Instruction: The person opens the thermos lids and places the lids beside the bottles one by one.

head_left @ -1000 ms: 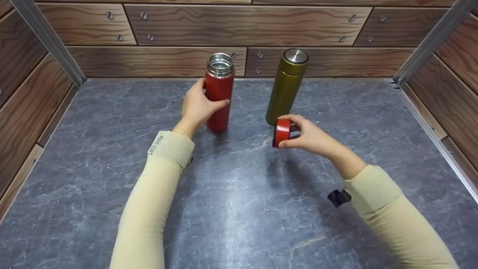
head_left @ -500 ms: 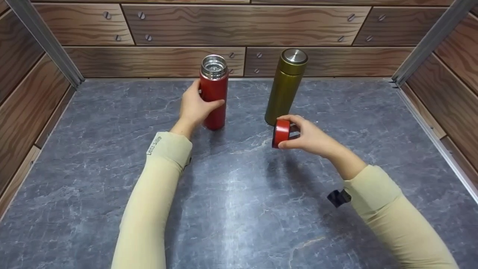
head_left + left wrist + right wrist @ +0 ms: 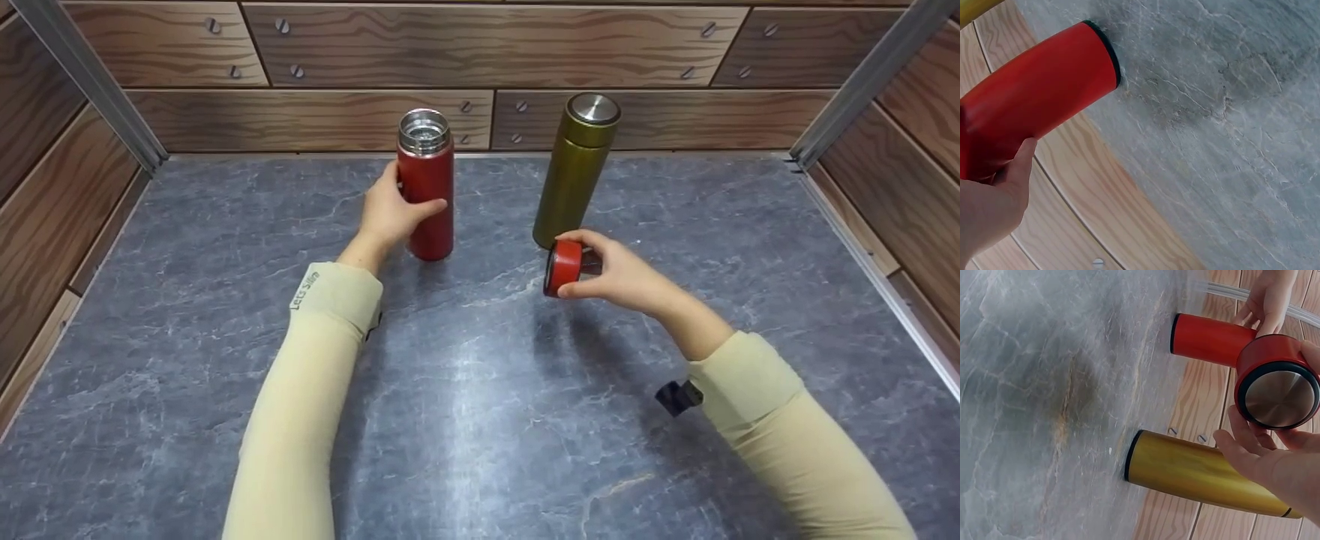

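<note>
My left hand [image 3: 391, 208] grips the red thermos [image 3: 433, 232] around its body, thumb across the front. The thermos is upright and uncapped, with its bare steel neck [image 3: 424, 135] showing. Whether its base touches the table, I cannot tell. Above the tabletop, my right hand [image 3: 619, 276] holds the red thermos lid [image 3: 568, 264] by its edges, turned on its side. The right wrist view shows the lid's brushed metal disc [image 3: 1279, 398] within a black ring. Just behind that hand stands a gold-green thermos [image 3: 571, 191] with its cap on.
The grey marbled tabletop [image 3: 465, 397] is bounded by wood-patterned panels [image 3: 480, 45] at the back and both sides. Metal corner posts [image 3: 97, 82] stand at the back left and back right.
My left hand has shifted the red thermos a little to the left. My right hand and the lid have stayed almost in place, the lid tilting slightly. The gold-green thermos has not moved.
</note>
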